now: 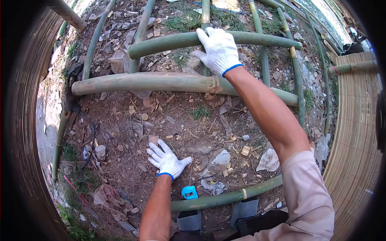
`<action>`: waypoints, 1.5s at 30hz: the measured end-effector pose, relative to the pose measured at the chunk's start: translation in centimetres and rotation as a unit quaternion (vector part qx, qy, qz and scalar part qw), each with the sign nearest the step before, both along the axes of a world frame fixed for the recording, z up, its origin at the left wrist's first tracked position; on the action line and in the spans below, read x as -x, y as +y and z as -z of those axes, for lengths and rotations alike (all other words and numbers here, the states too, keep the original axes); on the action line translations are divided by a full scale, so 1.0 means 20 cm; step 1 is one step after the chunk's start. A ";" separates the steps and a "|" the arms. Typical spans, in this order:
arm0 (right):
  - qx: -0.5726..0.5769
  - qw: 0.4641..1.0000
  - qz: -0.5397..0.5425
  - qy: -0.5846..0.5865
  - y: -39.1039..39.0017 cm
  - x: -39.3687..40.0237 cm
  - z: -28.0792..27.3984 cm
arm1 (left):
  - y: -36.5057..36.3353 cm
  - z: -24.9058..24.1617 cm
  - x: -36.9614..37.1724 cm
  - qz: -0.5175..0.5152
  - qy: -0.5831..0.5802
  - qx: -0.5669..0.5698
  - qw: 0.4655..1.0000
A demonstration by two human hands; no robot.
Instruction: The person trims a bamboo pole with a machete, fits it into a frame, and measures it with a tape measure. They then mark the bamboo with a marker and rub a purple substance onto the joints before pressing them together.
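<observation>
My right hand [220, 50], in a white knit glove with a blue cuff, lies over a short green bamboo pole [169, 43]. Its fingers bend over the far side of the pole, while the thumb sticks out to the left on the near side. My left hand [167, 161], gloved the same way, is open with fingers spread, low over the littered dirt. Just below it is a light-blue tape measure [189, 193], beside a green bamboo pole [213, 200] near my feet. A thicker, paler bamboo pole [148, 82] lies crosswise between my hands.
Several long bamboo poles, one at the right [294, 66], run away from me at the top. Wood chips, stones and plastic scraps [107, 196] litter the ground. Slatted bamboo panels stand at the left [30, 104] and right [356, 116]. My sandals [189, 221] show at the bottom.
</observation>
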State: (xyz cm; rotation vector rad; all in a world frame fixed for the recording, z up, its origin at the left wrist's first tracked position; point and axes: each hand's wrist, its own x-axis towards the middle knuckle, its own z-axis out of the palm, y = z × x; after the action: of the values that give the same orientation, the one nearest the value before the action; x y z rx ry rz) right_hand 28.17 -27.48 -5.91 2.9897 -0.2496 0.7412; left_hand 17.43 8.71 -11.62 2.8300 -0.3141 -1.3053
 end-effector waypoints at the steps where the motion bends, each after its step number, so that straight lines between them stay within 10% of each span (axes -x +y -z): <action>1: 0.021 1.000 0.014 -0.010 -0.02 -0.07 0.02 | 0.00 0.00 0.00 -0.003 0.006 0.000 1.000; 16: -0.017 0.973 0.227 -0.037 -0.15 -0.36 0.07 | 0.02 0.06 0.00 0.031 0.002 -0.045 0.999; 21: -0.201 0.971 0.100 -0.078 0.38 0.32 -0.10 | 0.02 0.08 0.00 0.031 -0.017 -0.049 0.998; 30: -0.353 0.898 0.082 0.249 1.12 1.83 -0.15 | 0.02 0.16 0.01 0.072 -0.098 -0.090 0.988; 43: -0.208 0.886 0.031 0.413 1.44 2.02 -0.12 | 0.09 0.17 -0.06 0.064 -0.110 -0.004 0.992; 45: -0.210 0.902 0.016 0.377 1.45 1.94 -0.09 | 0.24 0.18 -0.17 0.072 0.001 0.143 0.987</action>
State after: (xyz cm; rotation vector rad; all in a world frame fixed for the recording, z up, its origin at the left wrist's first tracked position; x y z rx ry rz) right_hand -10.61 1.61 -4.01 3.3552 -0.4474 -0.5748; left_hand 20.77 13.52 -15.19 2.6056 -0.6606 -1.1754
